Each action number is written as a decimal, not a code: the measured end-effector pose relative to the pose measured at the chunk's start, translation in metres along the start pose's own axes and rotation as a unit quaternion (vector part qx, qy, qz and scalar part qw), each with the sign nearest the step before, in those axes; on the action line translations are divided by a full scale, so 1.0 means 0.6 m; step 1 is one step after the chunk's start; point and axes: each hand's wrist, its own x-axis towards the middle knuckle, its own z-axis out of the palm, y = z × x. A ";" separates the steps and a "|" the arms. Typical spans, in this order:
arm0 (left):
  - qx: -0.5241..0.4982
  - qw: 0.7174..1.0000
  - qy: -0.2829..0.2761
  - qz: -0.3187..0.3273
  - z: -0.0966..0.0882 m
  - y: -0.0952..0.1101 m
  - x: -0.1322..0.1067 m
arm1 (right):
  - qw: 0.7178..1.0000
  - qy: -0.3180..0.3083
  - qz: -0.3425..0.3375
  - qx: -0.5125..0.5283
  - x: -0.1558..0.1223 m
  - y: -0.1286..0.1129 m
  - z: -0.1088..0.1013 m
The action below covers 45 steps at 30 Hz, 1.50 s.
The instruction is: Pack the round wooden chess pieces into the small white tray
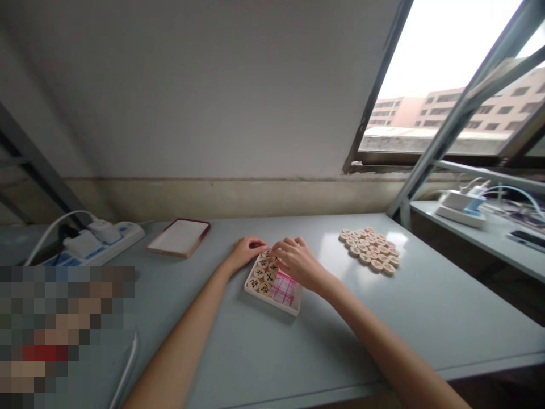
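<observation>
A shallow white box (272,307) sits on the grey desk in front of me, slightly turned. Round wooden xiangqi pieces (259,272) with dark characters lie in rows along its left side. To their right, a pink-and-white checked sheet (283,288) shows on the box floor. My left hand (246,251) is closed at the far left corner of the box, its fingers curled against the edge. Over the far right part of the box, my right hand (297,262) reaches down with bent, closed fingers. Whatever its fingertips hold is hidden.
More xiangqi pieces (369,250) lie spread in a flat cluster on the desk at right. A box lid (179,237) rests at back left, near a power strip (106,241) with plugs. Metal frame posts (443,128) flank the desk; a second desk (489,241) holds cables.
</observation>
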 end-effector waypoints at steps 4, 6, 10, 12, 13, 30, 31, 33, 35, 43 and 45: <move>0.003 1.000 0.001 0.001 -0.001 0.000 0.000 | 1.000 -0.009 0.000 -0.025 -0.008 0.008 -0.003; 0.002 1.000 0.002 0.004 -0.001 0.000 -0.001 | 0.999 -0.020 0.000 -0.025 -0.012 0.012 -0.009; -0.001 1.000 0.004 0.004 -0.001 0.000 -0.001 | 0.999 -0.041 -0.003 -0.027 -0.007 0.012 -0.018; -0.003 1.000 0.002 0.003 0.000 0.000 -0.001 | 0.999 -0.040 -0.001 -0.016 0.002 0.016 -0.025; -0.005 1.000 0.001 0.003 0.000 0.000 -0.001 | 0.999 -0.036 0.003 -0.005 0.006 0.021 -0.030; -0.035 0.999 -0.005 -0.023 0.000 0.005 -0.002 | 0.903 0.034 0.398 -0.156 -0.119 0.207 -0.040; -0.035 0.999 -0.007 -0.024 0.000 0.006 -0.002 | 0.913 0.049 0.382 -0.137 -0.110 0.199 -0.043; -0.032 0.999 -0.008 -0.025 -0.001 0.006 -0.002 | 0.946 0.066 0.310 -0.067 -0.085 0.170 -0.045; -0.026 0.999 -0.008 -0.024 -0.001 0.008 -0.002 | 0.978 0.055 0.198 0.032 -0.058 0.128 -0.042; -0.009 1.000 0.002 -0.020 -0.001 0.013 -0.003 | 0.990 -0.097 0.032 0.092 -0.018 -0.004 -0.008; -0.006 1.000 0.002 -0.019 -0.001 0.012 -0.002 | 0.991 -0.096 0.040 0.090 -0.019 -0.006 -0.005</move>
